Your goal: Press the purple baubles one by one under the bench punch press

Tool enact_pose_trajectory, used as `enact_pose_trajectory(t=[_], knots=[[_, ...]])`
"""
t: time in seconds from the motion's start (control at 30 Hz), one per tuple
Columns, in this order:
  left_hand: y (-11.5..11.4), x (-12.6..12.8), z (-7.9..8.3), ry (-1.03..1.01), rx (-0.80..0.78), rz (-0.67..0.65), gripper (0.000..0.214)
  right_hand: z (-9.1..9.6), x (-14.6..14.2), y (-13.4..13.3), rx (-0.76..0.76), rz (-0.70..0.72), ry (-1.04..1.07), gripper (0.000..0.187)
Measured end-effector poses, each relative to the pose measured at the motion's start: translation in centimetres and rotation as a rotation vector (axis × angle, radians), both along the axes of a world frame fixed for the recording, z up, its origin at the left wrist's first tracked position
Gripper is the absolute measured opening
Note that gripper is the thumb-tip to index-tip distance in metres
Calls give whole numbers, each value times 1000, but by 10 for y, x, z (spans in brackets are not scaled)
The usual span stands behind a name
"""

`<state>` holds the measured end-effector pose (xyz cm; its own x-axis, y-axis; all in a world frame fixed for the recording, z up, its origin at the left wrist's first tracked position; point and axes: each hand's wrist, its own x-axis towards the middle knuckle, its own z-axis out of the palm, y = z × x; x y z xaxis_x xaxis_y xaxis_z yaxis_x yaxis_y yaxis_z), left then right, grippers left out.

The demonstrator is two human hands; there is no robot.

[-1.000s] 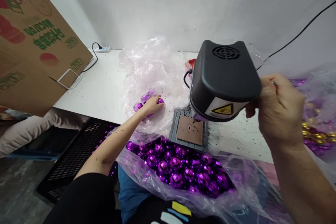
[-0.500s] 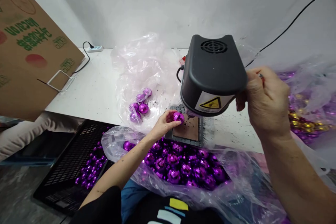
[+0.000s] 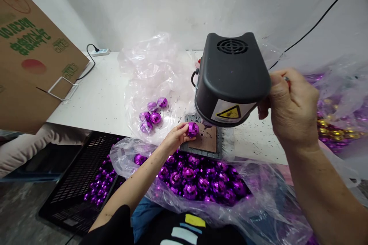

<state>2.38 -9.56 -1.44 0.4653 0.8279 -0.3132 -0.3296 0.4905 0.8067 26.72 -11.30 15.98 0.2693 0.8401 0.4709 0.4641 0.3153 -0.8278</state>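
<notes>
Between the thumb and fingers of my left hand (image 3: 176,136) is a shiny purple mirror-ball ornament (image 3: 193,129). It is held over the left part of a brown board (image 3: 205,143) on the machine's dark base, just left of the drill tip. Above the board stands a black drill press (image 3: 234,72) with a yellow warning label. My right hand (image 3: 293,107) is closed at the machine's right side; the handle it seems to grip is mostly hidden. Below the base, an open clear plastic bag (image 3: 241,214) holds many purple mirror balls (image 3: 189,190).
Several purple balls (image 3: 155,118) lie on crumpled plastic (image 3: 143,69) to the left. A black crate (image 3: 60,199) of small purple balls stands lower left. Beside it are a cardboard box (image 3: 34,65) and a person's leg (image 3: 25,149). Bagged gold and purple balls (image 3: 336,132) sit at right.
My left hand has shifted slightly left with the purple ball, and its fingers have turned the ball a little. My right hand stays at the drill press. The view has moved slightly.
</notes>
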Motion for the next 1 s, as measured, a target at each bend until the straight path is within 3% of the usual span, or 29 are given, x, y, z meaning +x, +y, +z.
enact_pose_trajectory(t=[0.17, 0.4, 0.63, 0.8, 0.9, 1.0], knots=[[-6, 3, -1, 130, 123, 46, 55, 1, -1, -1, 1, -7, -4, 41], [-8, 16, -9, 362, 391, 164, 46, 2, -2, -2, -19, 4, -5, 43], [-8, 23, -21, 628, 713, 120, 39, 3, -1, -3, -22, 8, -20, 43], [-11, 27, -25, 754, 1002, 120, 48, 2, -1, -2, -16, 6, -6, 42], [-15, 32, -28, 775, 1071, 110, 50, 1, -1, -1, -9, 1, -1, 42], [-18, 36, -28, 778, 1038, 83, 48, 0, -2, -1, 2, 3, 13, 42]])
